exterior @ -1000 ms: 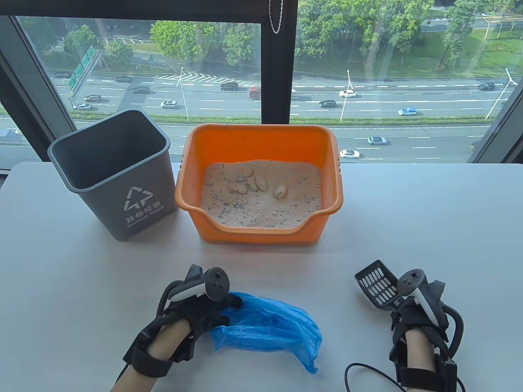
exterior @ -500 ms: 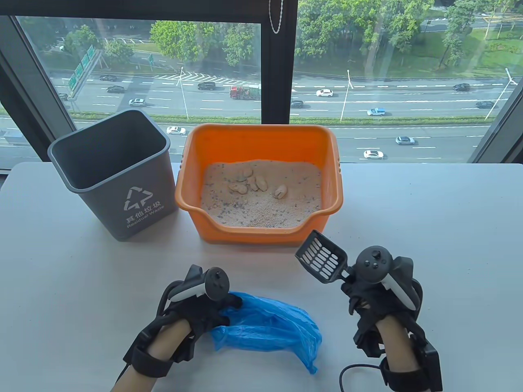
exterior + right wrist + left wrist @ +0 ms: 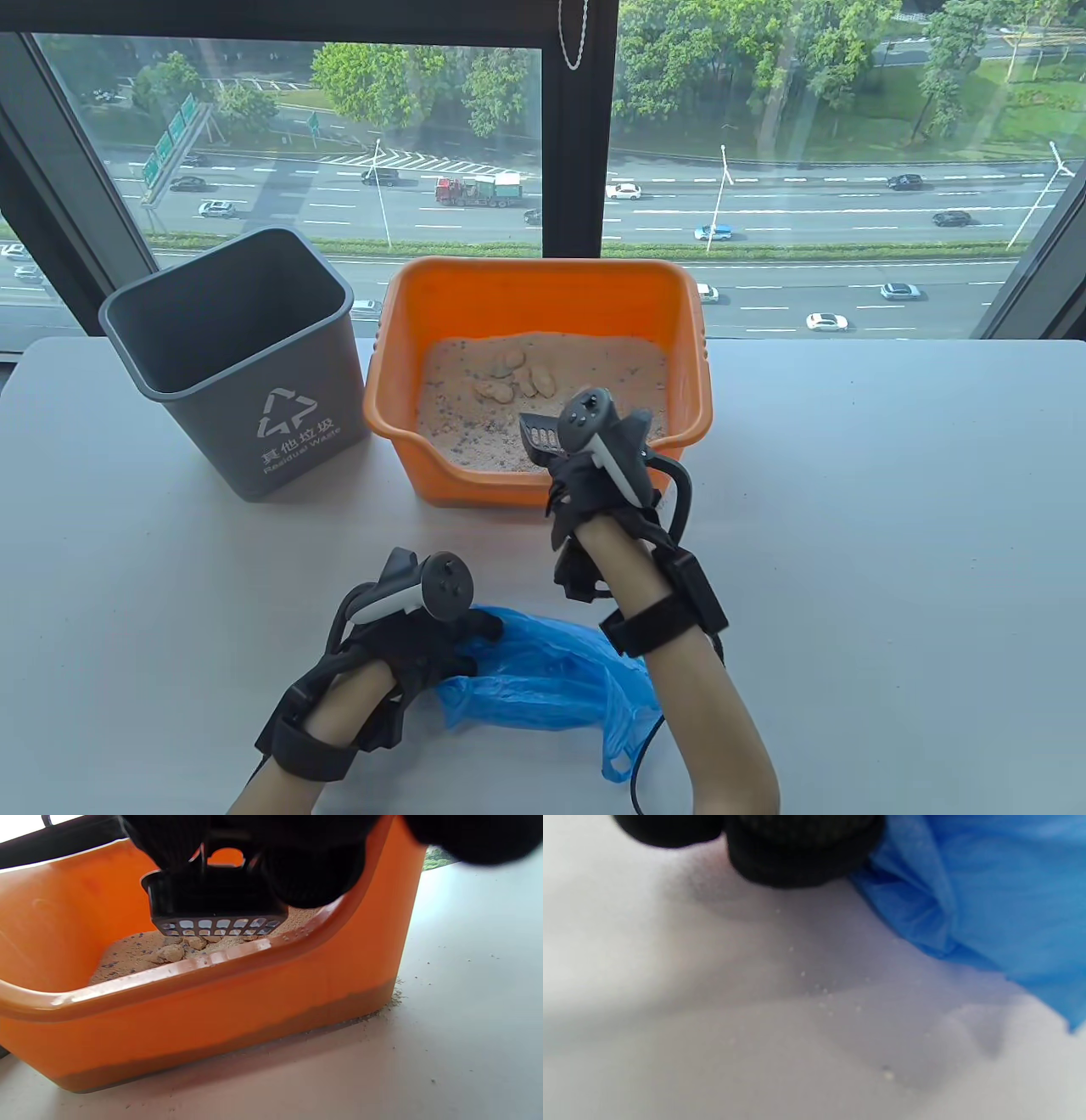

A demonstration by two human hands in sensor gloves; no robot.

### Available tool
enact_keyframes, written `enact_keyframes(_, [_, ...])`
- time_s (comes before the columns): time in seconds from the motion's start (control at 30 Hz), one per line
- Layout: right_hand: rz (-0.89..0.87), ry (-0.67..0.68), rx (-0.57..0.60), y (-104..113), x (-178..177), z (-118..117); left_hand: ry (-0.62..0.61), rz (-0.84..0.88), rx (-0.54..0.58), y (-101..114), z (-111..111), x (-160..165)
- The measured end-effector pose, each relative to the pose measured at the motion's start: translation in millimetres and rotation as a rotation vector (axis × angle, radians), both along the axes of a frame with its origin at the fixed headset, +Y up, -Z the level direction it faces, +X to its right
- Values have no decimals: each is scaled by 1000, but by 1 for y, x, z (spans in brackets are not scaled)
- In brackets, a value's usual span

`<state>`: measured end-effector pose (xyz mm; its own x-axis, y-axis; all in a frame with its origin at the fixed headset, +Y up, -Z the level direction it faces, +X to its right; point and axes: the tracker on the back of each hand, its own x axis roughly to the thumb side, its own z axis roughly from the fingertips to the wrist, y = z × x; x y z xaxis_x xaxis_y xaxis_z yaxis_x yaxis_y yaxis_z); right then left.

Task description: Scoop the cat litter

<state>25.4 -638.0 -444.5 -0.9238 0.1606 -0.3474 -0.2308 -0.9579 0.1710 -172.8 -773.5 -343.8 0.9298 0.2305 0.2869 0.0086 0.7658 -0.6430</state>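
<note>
Table view: right hand (image 3: 594, 475) grips black slotted plastic scoop (image 3: 537, 435) over litter in orange plastic tub (image 3: 543, 289); left hand (image 3: 407, 645) presses blue plastic bag (image 3: 551, 671), grip unclear. Risk: steep tilt spills clumps (image 3: 509, 378).

The right hand (image 3: 598, 475) has carried the scoop (image 3: 537, 433) over the litter box (image 3: 543, 280).

An orange plastic litter box (image 3: 543, 297) sits at the table's far middle, its near wall dipped into a low entry lip. Pale sandy cat litter (image 3: 475, 424) with dark specks fills its floor, several beige clumps (image 3: 509, 378) lying toward the far left. A black slotted litter scoop (image 3: 537, 435) hangs over the near right litter, blade tilted down, just above the clumps.
</note>
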Motion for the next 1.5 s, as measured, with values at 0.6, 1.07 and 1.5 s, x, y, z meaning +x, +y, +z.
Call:
enact_keyframes(0.6, [183, -188, 175, -31, -6, -59, 9, 14, -16, 0, -1, -1])
enact_keyframes(1.07, [204, -34, 181, -10, -8, -34, 11, 24, -27, -1, -2, -2])
enact_keyframes(1.5, [140, -31, 420, -4, 1, -24, 14, 26, -27, -2, -2, -3])
